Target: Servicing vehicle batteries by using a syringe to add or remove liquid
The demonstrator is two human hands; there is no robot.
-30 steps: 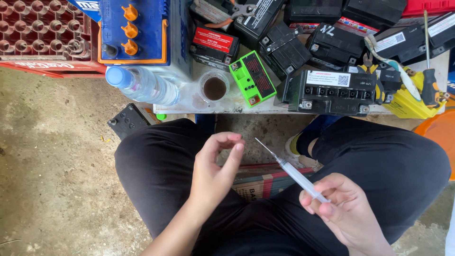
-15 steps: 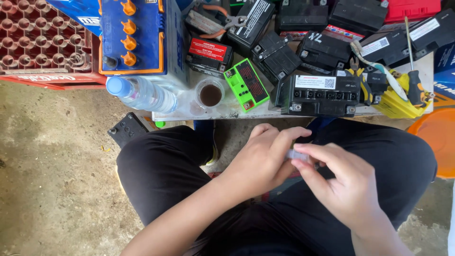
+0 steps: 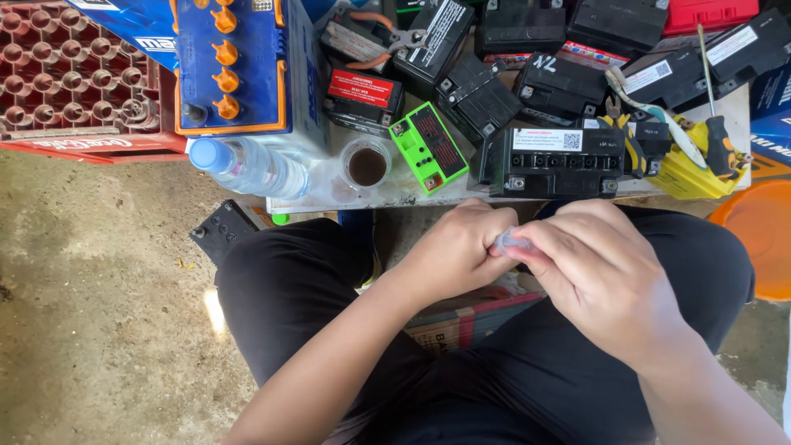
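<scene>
Step in hand: looks like the person is fiddling with the small clear plastic piece [image 3: 509,241], maybe capping or pulling something off its end, so it's the fine-fingers stage

Left hand [image 3: 451,251]: curled into a loose fist, grip pressed together around the left end of the clear piece

Right hand [image 3: 597,268]: fingers pinching the right end of that same piece, thumb tucked on top

Where the piece is: up in the air between both hands, over the person's lap, just near of the desk edge [image 3: 362,202]. Most of it is hidden by fingers, so can't tell exactly what it is

Next move, best guess: needs a steady twist or pull with both hands staying close, since the piece is tiny and slippery looking

Desk: low, whitish and grimy, totally packed. Green battery [image 3: 427,147] sits near the edge, a small cup of dark liquid [image 3: 367,165] just left of it, a clear water bottle [image 3: 247,165] lying on its side further left

More stuff: big blue battery with orange caps [image 3: 239,66] far left, a black battery with a white label [image 3: 556,161] right of the green one, loads of black batteries behind, yellow screwdriver [image 3: 717,140] far right

Room: rough concrete floor [image 3: 99,313], red crate [image 3: 66,74] far left, orange tub [image 3: 762,239] at the right edge. Outdoor-ish workshop vibe
</scene>
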